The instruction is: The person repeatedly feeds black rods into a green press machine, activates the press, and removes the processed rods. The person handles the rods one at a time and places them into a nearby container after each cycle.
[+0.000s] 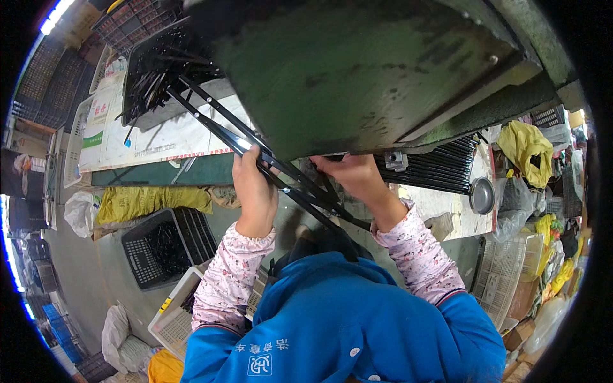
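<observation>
My left hand (254, 191) is closed around a black metal tube frame (290, 171) made of long, thin bars with shiny spots. The frame slants from the upper left down toward my lap, in front of the big green machine (357, 76). Close under the machine's lower edge, my right hand (354, 179) has its fingers bent and turned left. Their tips are partly hidden by the machine, so what they pinch does not show clearly. Just right of that hand lies a row of black tubes (431, 171) beside a small metal block (396, 161).
A bin of black parts (150, 86) stands on the table at upper left. Below are a dark crate (159, 246) and a pale crate (175, 306) on the floor. A round metal dish (482, 195) sits at the right table edge, near yellow sacks (529, 153). The machine overhangs both hands.
</observation>
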Tool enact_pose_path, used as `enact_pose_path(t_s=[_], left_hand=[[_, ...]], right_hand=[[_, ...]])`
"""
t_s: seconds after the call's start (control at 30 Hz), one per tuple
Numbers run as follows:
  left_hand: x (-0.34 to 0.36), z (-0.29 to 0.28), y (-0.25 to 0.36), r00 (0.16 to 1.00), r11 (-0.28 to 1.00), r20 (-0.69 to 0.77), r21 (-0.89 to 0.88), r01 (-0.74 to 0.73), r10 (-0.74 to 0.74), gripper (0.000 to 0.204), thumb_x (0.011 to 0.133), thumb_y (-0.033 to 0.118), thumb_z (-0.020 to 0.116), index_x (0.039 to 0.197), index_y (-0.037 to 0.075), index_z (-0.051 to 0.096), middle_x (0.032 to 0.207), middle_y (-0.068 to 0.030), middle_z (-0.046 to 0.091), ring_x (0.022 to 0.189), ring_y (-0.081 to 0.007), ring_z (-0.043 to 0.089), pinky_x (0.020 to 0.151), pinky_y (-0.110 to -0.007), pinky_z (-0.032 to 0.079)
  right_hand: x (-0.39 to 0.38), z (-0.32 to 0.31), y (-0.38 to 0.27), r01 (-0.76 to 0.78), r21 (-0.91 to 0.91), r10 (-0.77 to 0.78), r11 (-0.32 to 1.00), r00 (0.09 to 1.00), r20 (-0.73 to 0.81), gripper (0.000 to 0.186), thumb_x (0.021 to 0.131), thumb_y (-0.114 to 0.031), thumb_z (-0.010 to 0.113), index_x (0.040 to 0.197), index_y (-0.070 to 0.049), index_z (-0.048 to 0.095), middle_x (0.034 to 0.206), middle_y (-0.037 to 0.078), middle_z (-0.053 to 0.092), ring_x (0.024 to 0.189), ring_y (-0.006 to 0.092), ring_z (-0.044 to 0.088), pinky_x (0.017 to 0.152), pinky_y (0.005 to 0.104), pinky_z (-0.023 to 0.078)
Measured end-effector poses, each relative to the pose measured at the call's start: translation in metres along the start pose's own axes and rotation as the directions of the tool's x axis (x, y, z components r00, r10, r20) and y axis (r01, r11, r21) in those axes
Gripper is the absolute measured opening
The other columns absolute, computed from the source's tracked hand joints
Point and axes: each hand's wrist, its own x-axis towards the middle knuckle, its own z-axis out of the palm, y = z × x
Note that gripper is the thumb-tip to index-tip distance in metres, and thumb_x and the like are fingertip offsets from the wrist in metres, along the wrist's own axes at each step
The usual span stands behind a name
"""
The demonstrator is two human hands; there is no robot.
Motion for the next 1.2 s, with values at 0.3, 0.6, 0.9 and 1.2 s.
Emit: enact_pose_path(t_s=[0.3, 0.6, 0.9, 1.2], left_hand=[[-0.027, -0.002, 0.011, 0.989, 0.986, 0.131, 0.161, 0.042, -0.063, 0.023, 0.088, -0.001, 0.055, 0.108, -0.004, 0.045, 0.095, -0.0156, 0.06, 0.086, -0.0296, 0.068, 0.065, -0.036, 0.062], [-0.017, 0.0, 0.017, 0.983, 0.98, 0.09, 0.133, 0.145, -0.158, 0.017, 0.087, 0.002, 0.055, 0.101, -0.005, 0.047, 0.087, -0.0154, 0.061, 0.072, -0.0252, 0.066, 0.062, -0.037, 0.061], [-0.003, 0.004, -0.003, 0.972, 0.974, 0.134, 0.147, 0.171, -0.191, 0.018, 0.088, 0.001, 0.05, 0.105, -0.005, 0.049, 0.088, -0.0128, 0.062, 0.069, -0.0263, 0.066, 0.06, -0.039, 0.06], [-0.004, -0.014, 0.002, 0.965, 0.98, 0.17, 0.024, 0.197, -0.198, 0.017, 0.088, 0.006, 0.059, 0.101, -0.002, 0.052, 0.086, -0.0106, 0.062, 0.07, -0.0238, 0.067, 0.059, -0.034, 0.059]], right_hand=[[0.004, -0.032, -0.044, -0.288, 0.1, 0.295, 0.952, 0.953, -0.07, 0.022, 0.073, -0.007, 0.076, 0.094, -0.003, 0.071, 0.093, 0.012, 0.07, 0.088, 0.027, 0.066, 0.078, 0.0351, 0.052], [0.011, -0.029, -0.036, -0.248, -0.033, 0.248, 0.968, 0.969, -0.008, 0.015, 0.076, -0.01, 0.072, 0.09, -0.003, 0.072, 0.094, 0.012, 0.07, 0.088, 0.0291, 0.065, 0.08, 0.0347, 0.051], [-0.047, 0.035, 0.125, -0.472, -0.044, 0.464, 0.881, 0.839, 0.283, 0.046, 0.095, -0.03, 0.05, 0.137, -0.01, 0.047, 0.138, 0.015, 0.048, 0.127, 0.0308, 0.044, 0.107, 0.0408, 0.033], [-0.053, 0.077, 0.124, -0.508, -0.346, 0.605, 0.789, 0.74, 0.294, 0.043, 0.097, -0.026, 0.046, 0.137, -0.009, 0.047, 0.139, 0.018, 0.045, 0.13, 0.0357, 0.039, 0.109, 0.0455, 0.028]])
